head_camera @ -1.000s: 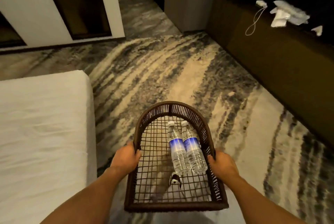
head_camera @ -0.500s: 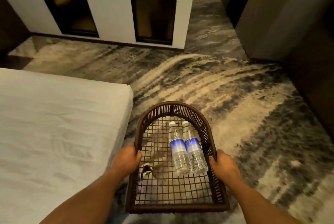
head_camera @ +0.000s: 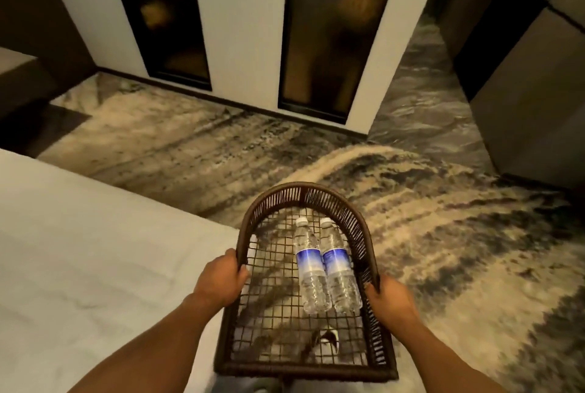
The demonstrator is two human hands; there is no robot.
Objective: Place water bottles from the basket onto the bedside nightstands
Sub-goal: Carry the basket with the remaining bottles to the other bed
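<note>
I carry a dark brown wicker basket point(head_camera: 304, 192) with a wire-mesh bottom in front of me, above the carpet. My left hand point(head_camera: 221, 278) grips its left rim and my right hand point(head_camera: 391, 300) grips its right rim. Two clear water bottles lie side by side on the mesh, caps pointing away from me, both with blue labels: the left bottle point(head_camera: 310, 266) and the right bottle point(head_camera: 337, 266). They touch each other and rest towards the basket's right side. No nightstand is clearly in view.
A white bed point(head_camera: 79, 250) fills the lower left, its corner just left of the basket. Ahead stands a white wall with dark glass panels point(head_camera: 323, 28). A grey cabinet point(head_camera: 531, 101) stands at the right. Patterned beige and dark carpet point(head_camera: 443, 234) covers the floor.
The view has swung to the left: the dark counter on the right is gone, the panelled wall has come closer and the bed takes up more of the left. Both hands still hold the basket.
</note>
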